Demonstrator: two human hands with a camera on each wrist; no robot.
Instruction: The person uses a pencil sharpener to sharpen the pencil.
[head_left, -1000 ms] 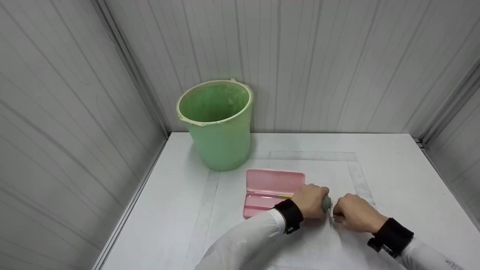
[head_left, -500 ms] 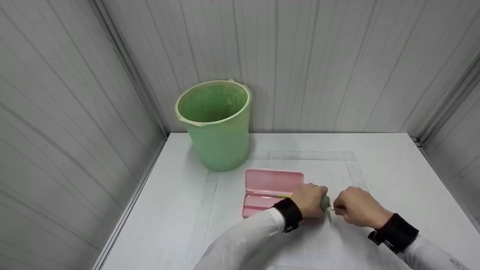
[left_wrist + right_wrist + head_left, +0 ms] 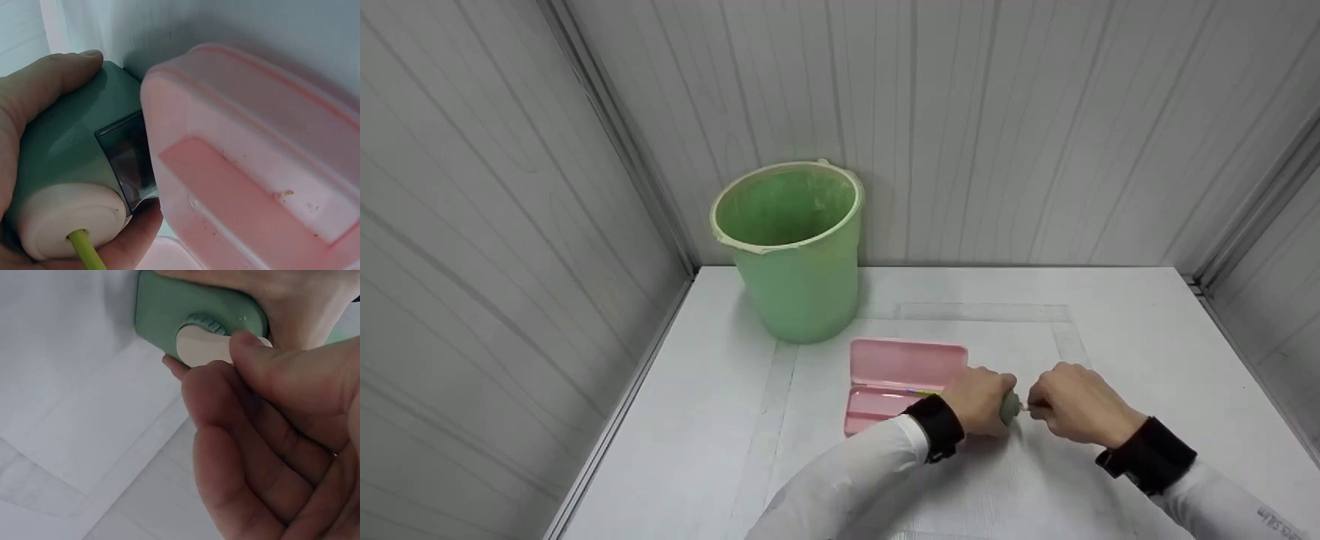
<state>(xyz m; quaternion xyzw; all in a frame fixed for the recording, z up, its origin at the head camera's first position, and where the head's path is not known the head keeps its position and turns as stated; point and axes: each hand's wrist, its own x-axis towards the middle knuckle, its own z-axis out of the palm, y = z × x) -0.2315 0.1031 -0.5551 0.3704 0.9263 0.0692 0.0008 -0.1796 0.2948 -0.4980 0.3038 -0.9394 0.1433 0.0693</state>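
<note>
A green hand-crank pencil sharpener [image 3: 73, 140] lies in the grip of my left hand [image 3: 976, 401], thumb on one side and fingers on the other. From the hole in its pale front end sticks a yellow-green pencil [image 3: 87, 250]. A dark see-through window [image 3: 129, 160] shows on its side. On the opposite end, my right hand [image 3: 1080, 405] pinches the cream crank handle [image 3: 197, 346] between thumb and forefinger. Just left of and partly behind my left hand is an open pink pencil case [image 3: 907, 361]; the left wrist view shows its tray [image 3: 225, 185] beside the sharpener.
A tall green bucket [image 3: 802, 292] stands at the back left of the white table [image 3: 705, 420]. Grey panelled walls [image 3: 997, 135] rise behind and at both sides. Strips of clear tape [image 3: 982, 312] mark a rectangle on the tabletop. Small dark specks lie in the case.
My right hand has moved up and slightly outward in the head view, carrying the crank handle round. My left hand and the sharpener stay nearly in place.
</note>
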